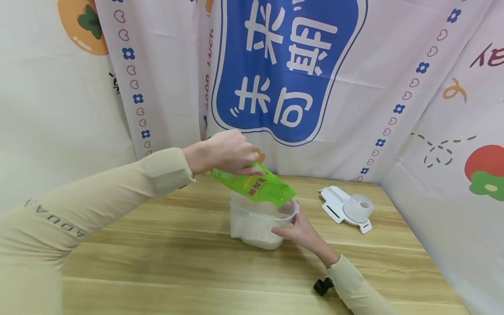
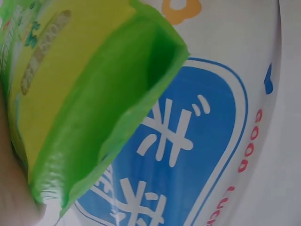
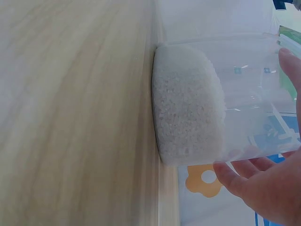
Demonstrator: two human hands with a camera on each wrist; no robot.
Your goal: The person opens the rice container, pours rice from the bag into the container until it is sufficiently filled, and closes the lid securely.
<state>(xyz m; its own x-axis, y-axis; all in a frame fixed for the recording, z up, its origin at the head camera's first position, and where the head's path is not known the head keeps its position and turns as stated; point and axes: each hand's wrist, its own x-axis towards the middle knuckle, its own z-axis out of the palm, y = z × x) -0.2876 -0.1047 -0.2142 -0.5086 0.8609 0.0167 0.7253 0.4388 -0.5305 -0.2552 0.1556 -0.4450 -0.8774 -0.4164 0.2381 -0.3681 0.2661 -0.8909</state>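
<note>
My left hand (image 1: 232,153) grips a bright green plastic bag (image 1: 271,189) by its upper end, tilted down to the right over a clear plastic container (image 1: 241,211). In the left wrist view the green bag (image 2: 99,103) gapes at one end, and part of the hand shows at the left edge. My right hand (image 1: 302,232) holds the container's right side near the rim, thumb in front and fingers behind. White rice (image 3: 188,110) fills the lower part of the container, which stands upright on the table.
A white lid with a clear round cup (image 1: 357,209) lies on the wooden table (image 1: 177,271) at the right. A small black object (image 1: 323,286) is beside the right sleeve. Printed cloth (image 1: 173,78) hangs behind and at both sides of the table.
</note>
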